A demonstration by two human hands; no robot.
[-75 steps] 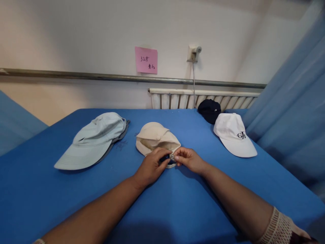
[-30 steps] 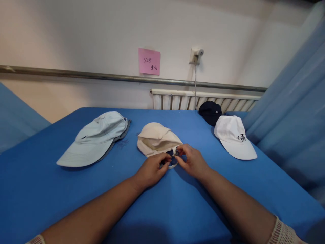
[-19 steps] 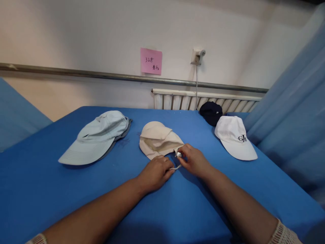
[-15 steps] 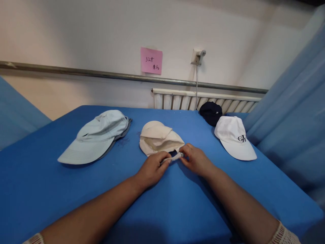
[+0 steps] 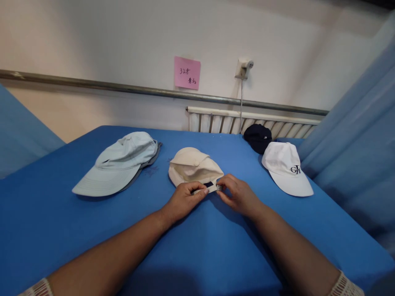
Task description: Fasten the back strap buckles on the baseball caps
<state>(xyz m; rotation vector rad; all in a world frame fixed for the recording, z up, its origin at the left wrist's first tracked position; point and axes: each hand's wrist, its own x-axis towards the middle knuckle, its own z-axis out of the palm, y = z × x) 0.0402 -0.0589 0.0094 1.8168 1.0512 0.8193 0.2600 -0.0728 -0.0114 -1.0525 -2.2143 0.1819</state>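
The left hand (image 5: 184, 198) is closed to a pinch, thumb and forefinger meeting on the pale strap (image 5: 212, 189), while the right hand (image 5: 242, 196) nips a small metal buckle (image 5: 219, 188) between fingertips and thumb, its other fingers curled in behind. Both parts belong to the beige cap (image 5: 197, 168), which rests mid-bench just beyond the hands. As for progress, strap and buckle have been brought together in the fingers, and threading or fastening looks to be the step in hand; whether the strap's end has gone through cannot be told at this size, so securing it and letting go appear to remain. The cap's strapped back faces the person, so its front presumably points away toward the wall, though the brim is hard to make out; its long axis slants from far left to near right, with the crown partly caved in. Farther out on the blue bench (image 5: 197, 250), a pale blue-green cap (image 5: 121, 166) lies over a dark grey cap (image 5: 158, 152) to the left, and a white cap (image 5: 281, 158) sits right, just in front of a black cap (image 5: 258, 137)
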